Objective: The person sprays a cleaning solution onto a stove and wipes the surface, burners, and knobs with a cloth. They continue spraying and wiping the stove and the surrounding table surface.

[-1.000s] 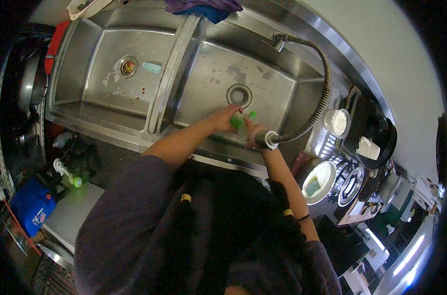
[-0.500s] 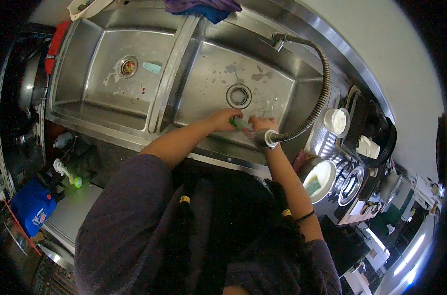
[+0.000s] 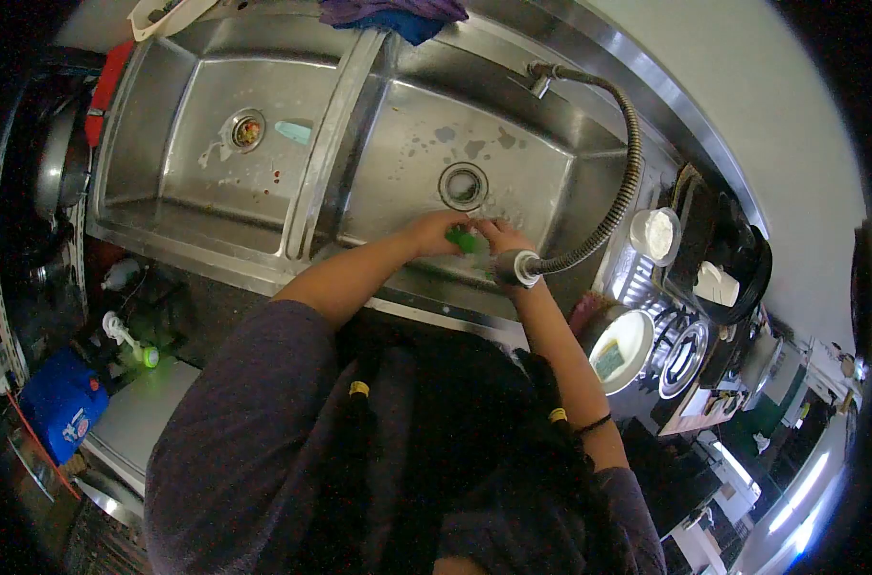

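Over the right basin [image 3: 398,172] of a steel sink, my left hand [image 3: 440,236] is closed on a small bright green thing [image 3: 467,241] whose kind I cannot make out. My right hand [image 3: 500,236] meets it from the other side, its bent fingers against the green thing's edge. The spout head [image 3: 518,269] of the flexible metal tap hangs above my right wrist and covers part of it. Water splashes beside my hands, close to the drain [image 3: 463,186].
In the left basin [image 3: 182,144] lie a pale turquoise piece [image 3: 292,131] and food scraps in the drain. Purple and blue cloths [image 3: 398,17] hang over the back rim. A white bowl [image 3: 631,337] with a sponge [image 3: 608,361] stands at right, near a tub of white powder [image 3: 658,234].
The green thing has turned and shows more of itself between my hands. My right fingers have shifted slightly left, toward it. The wet patches in the basin have changed shape.
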Tool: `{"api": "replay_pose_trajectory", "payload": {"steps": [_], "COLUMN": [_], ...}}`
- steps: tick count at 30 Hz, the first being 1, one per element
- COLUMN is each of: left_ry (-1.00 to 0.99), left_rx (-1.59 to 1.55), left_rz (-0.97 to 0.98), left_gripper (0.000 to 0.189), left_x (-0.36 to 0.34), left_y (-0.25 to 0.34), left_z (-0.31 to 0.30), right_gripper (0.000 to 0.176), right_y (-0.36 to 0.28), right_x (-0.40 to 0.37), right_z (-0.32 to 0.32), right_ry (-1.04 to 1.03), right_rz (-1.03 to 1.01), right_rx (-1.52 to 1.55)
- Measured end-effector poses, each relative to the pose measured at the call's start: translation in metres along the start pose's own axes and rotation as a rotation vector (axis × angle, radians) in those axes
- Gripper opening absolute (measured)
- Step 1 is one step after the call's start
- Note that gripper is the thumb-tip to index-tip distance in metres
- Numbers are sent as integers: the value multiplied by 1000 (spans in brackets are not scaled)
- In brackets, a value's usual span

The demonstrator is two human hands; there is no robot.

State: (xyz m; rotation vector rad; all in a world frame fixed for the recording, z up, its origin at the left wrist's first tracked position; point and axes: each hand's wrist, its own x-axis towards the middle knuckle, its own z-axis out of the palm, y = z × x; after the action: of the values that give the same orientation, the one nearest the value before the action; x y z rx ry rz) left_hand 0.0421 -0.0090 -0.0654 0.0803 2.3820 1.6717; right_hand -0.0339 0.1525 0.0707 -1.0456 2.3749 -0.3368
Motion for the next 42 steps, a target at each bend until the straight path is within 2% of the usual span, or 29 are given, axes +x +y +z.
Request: {"api": "replay_pose_trajectory", "payload": {"steps": [1, 10, 13, 15, 18, 19, 21, 22, 25, 28, 31, 34, 36, 38, 42], "left_ry": [7, 9, -3, -16, -90, -74, -41, -48, -43, -10, -33, -91, -110, -201, -256], "left_rx": [14, 16, -38, -122, -116, -132, -166, -119, -56, -113, -133, -202, -200, -179, -230], "left_rz": [21, 32, 40, 28, -102, -73, -15, -37, -70, -35, -15, -37, -82, -69, -10], "left_gripper": [55, 62, 64, 65, 66, 65, 63, 62, 56, 48, 46, 44, 41, 44, 45], "left_x": [1, -3, -4, -7, -8, -9, -11, -11, -9, -7, -7, -5, -5, -4, -2], "left_y": [-5, 1, 17, 27, 25, 24, 22, 22, 17, 3, 1, -4, -4, -3, -16], "left_z": [2, -2, -8, -12, -13, -13, -13, -13, -9, -1, -2, -2, -3, -10, -8], "right_gripper": [47, 53, 52, 51, 49, 49, 42, 39, 30, 30, 39, 36, 47, 54, 54], "right_y": [-1, 5, -1, -12, -17, -16, -11, -9, 5, 49, 77, 76, 71, 67, 100], "right_x": [0, 2, 7, 5, 4, 4, 7, 8, 15, 15, 13, 7, 9, 10, 14], "right_z": [-1, 9, 4, 0, 5, 9, 18, 21, 22, 46, 64, 78, 72, 71, 125], "right_ry": [-80, -42, -22, -37, -24, -13, 41, 69, 37, 36, -107, -145, -271, -296, -165], "right_rz": [33, -37, -32, 1, -23, -44, -14, 2, 390, 371, 229, 102, 277, 289, 9], "right_rx": [67, 176, 312, 260, 215, 206, 397, 491, 815, 1046, 948, 906, 1241, 1363, 1176]}}
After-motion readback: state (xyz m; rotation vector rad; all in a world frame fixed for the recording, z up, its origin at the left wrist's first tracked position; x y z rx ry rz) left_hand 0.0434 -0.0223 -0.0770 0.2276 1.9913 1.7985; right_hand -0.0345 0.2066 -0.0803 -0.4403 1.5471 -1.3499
